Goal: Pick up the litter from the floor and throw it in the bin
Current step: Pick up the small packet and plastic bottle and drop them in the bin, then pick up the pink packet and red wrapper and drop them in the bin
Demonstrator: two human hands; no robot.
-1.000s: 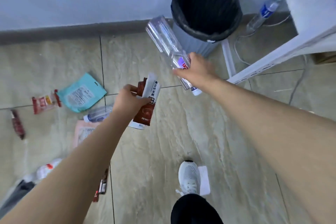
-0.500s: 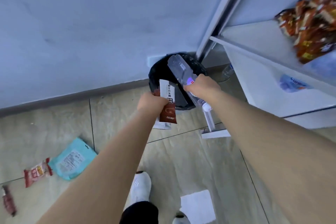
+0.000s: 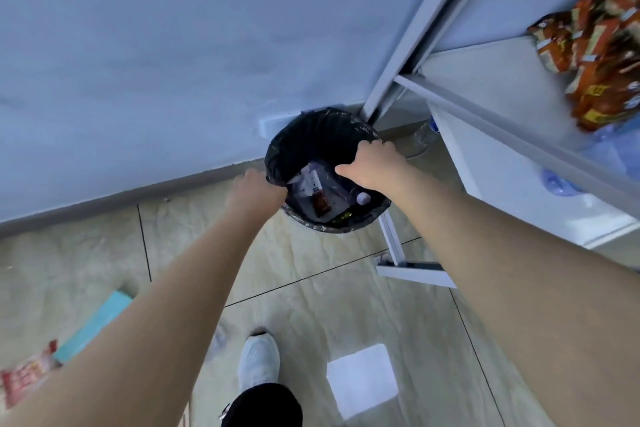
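Note:
The bin (image 3: pixel 304 139), lined with a black bag, stands against the wall beside a white shelf leg. Inside it lie the brown-and-white packet (image 3: pixel 317 192) and the clear plastic bottle (image 3: pixel 360 197), its white cap showing. My left hand (image 3: pixel 254 191) hovers at the bin's left rim, empty, fingers loosely spread. My right hand (image 3: pixel 372 166) is above the bin's right side, fingers apart, holding nothing. On the floor at lower left lie a teal packet (image 3: pixel 93 324) and a red snack wrapper (image 3: pixel 27 374).
A white shelf unit (image 3: pixel 519 191) with orange snack packs (image 3: pixel 602 55) stands to the right; its foot (image 3: pixel 414 272) rests near the bin. A bottle (image 3: pixel 424 135) lies behind the bin. White paper (image 3: pixel 362 380) lies by my white shoe (image 3: pixel 259 362).
Both hands reached over the bin and let go: the bottle and the brown packet dropped from my hands into the bin. My view moved closer to the bin.

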